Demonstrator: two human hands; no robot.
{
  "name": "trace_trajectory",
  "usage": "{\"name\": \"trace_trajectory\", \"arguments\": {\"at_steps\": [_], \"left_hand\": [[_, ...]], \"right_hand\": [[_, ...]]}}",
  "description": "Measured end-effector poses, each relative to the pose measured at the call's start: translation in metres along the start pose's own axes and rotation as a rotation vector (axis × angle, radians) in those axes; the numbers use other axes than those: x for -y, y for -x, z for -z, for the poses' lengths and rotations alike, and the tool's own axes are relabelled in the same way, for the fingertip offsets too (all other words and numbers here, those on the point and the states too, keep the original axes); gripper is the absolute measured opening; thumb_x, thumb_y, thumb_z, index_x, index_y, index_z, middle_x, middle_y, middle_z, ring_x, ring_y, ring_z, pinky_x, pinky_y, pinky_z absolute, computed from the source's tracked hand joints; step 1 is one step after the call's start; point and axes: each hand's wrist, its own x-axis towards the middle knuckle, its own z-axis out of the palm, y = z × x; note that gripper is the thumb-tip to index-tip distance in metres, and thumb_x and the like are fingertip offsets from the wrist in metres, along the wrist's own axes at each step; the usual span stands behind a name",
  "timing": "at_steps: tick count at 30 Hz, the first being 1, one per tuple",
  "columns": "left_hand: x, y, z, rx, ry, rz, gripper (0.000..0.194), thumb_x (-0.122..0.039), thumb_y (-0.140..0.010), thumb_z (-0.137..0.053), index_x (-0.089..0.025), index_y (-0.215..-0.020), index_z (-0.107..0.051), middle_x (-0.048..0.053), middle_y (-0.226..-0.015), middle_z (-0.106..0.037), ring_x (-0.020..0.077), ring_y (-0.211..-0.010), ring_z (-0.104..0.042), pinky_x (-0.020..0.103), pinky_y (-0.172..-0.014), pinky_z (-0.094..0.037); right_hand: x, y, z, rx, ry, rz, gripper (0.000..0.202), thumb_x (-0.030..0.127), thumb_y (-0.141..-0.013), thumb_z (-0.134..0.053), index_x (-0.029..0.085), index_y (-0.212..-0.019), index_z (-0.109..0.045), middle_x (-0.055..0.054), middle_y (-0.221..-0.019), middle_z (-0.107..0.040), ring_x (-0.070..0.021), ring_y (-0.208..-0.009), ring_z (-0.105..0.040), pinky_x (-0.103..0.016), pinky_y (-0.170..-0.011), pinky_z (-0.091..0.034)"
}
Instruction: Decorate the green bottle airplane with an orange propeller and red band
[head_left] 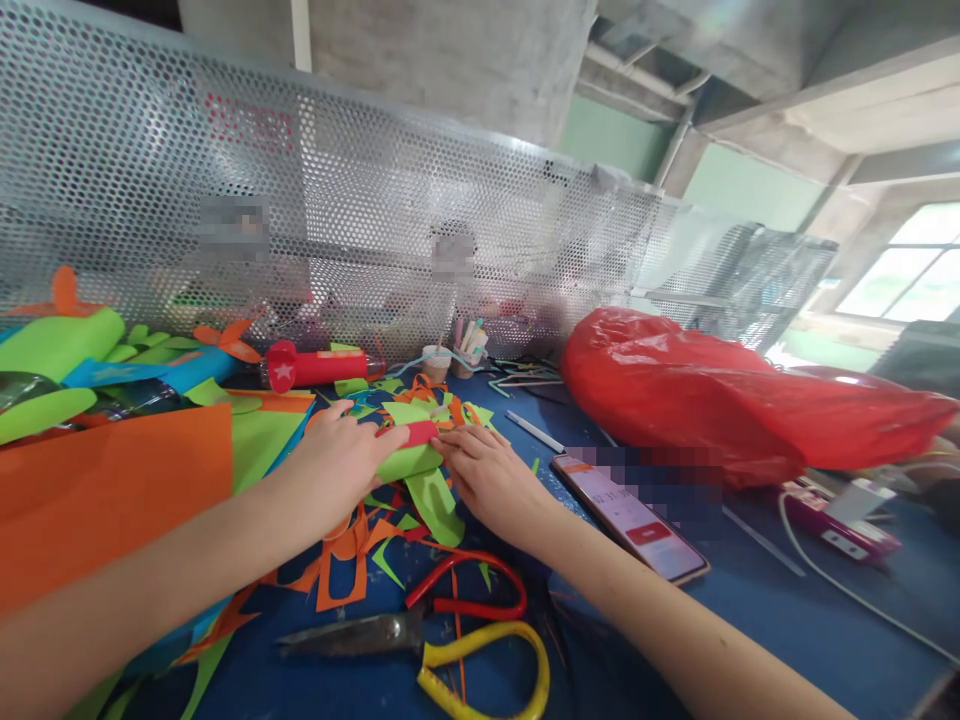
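Between my two hands lies a green paper-covered piece [409,462] with a red strip [421,433] across its top. My left hand [341,450] rests on its left end, with fingers curled over it and a fingertip at the red strip. On the right, my right hand [476,465] has its fingers together at the strip's right end. A green paper flap [436,508] hangs from the piece toward me. Orange and green paper scraps [345,575] lie around and beneath it. How firmly each hand grips is partly hidden.
Scissors [382,635] with red and yellow handles lie in front. A phone [634,520], white pen [534,431] and red plastic bag [697,390] are right. Orange sheets [127,500] and a red paper-covered bottle [322,367] are left. A perforated metal screen [375,200] stands behind.
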Motion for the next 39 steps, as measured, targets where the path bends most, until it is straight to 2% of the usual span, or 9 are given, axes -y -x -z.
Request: {"name": "trace_trajectory", "arguments": {"at_steps": [3,6,10,15,20,25,34,39], "left_hand": [[0.000,0.000,0.000,-0.018,0.000,-0.001,0.041,-0.013,-0.079,-0.064,-0.023,-0.119,-0.059,0.005,-0.083,-0.072,0.0268,-0.078,-0.068,0.053,-0.096,-0.038],[0.002,0.002,0.000,0.015,0.006,-0.022,0.048,-0.010,-0.078,-0.063,-0.026,-0.123,-0.057,0.006,-0.087,-0.073,0.0272,-0.080,-0.068,0.053,-0.096,-0.038],[0.006,0.004,0.001,0.019,0.041,-0.031,0.051,-0.008,-0.077,-0.061,-0.029,-0.124,-0.059,0.006,-0.094,-0.074,0.0272,-0.084,-0.068,0.050,-0.096,-0.038],[0.007,0.004,-0.002,-0.022,0.040,-0.029,0.050,-0.009,-0.079,-0.060,-0.031,-0.124,-0.059,0.006,-0.092,-0.074,0.0267,-0.083,-0.069,0.049,-0.095,-0.039],[0.007,0.003,0.001,0.021,0.007,-0.035,0.049,-0.007,-0.078,-0.059,-0.030,-0.122,-0.059,0.005,-0.090,-0.074,0.0270,-0.081,-0.069,0.049,-0.093,-0.040],[0.008,0.002,0.001,0.042,-0.017,-0.045,0.047,-0.008,-0.079,-0.059,-0.029,-0.121,-0.058,0.006,-0.092,-0.074,0.0269,-0.081,-0.069,0.046,-0.088,-0.043],[0.010,0.004,-0.003,0.006,-0.046,-0.075,0.045,-0.007,-0.080,-0.058,-0.023,-0.122,-0.054,0.007,-0.095,-0.073,0.0267,-0.082,-0.069,0.043,-0.084,-0.044],[0.007,0.003,0.000,0.012,-0.050,-0.054,0.040,-0.014,-0.080,-0.063,-0.018,-0.119,-0.056,0.008,-0.094,-0.073,0.0273,-0.081,-0.068,0.043,-0.085,-0.045]], "right_hand": [[0.001,0.000,-0.001,0.003,0.003,0.006,0.037,0.015,-0.093,-0.047,0.010,-0.127,-0.059,-0.013,-0.124,-0.063,-0.0244,-0.118,-0.052,-0.040,-0.105,-0.043],[0.002,0.000,-0.001,0.005,-0.008,-0.015,0.041,0.016,-0.095,-0.044,0.009,-0.134,-0.052,-0.013,-0.126,-0.062,-0.0244,-0.118,-0.052,-0.040,-0.104,-0.043],[0.003,-0.002,0.000,0.030,-0.004,-0.028,0.043,0.015,-0.094,-0.045,0.014,-0.136,-0.052,-0.013,-0.125,-0.061,-0.0256,-0.116,-0.052,-0.042,-0.102,-0.044],[0.005,-0.001,0.000,0.039,0.026,-0.019,0.046,0.016,-0.094,-0.045,0.020,-0.139,-0.049,-0.012,-0.128,-0.058,-0.0259,-0.118,-0.051,-0.043,-0.102,-0.043],[0.006,0.000,-0.001,0.040,0.048,-0.017,0.046,0.017,-0.094,-0.046,0.024,-0.139,-0.050,-0.012,-0.128,-0.058,-0.0261,-0.119,-0.051,-0.044,-0.103,-0.041],[0.005,-0.001,-0.003,0.022,0.029,-0.033,0.040,0.017,-0.095,-0.045,0.017,-0.133,-0.056,-0.011,-0.128,-0.060,-0.0258,-0.119,-0.052,-0.042,-0.104,-0.042],[0.002,-0.005,-0.008,-0.024,-0.019,-0.037,0.035,0.015,-0.097,-0.040,0.012,-0.127,-0.058,-0.013,-0.123,-0.063,-0.0225,-0.117,-0.055,-0.040,-0.106,-0.042],[0.002,-0.004,-0.009,-0.065,-0.053,-0.075,0.033,0.016,-0.096,-0.042,0.010,-0.124,-0.059,-0.014,-0.121,-0.064,-0.0231,-0.116,-0.056,-0.040,-0.106,-0.042]]}}
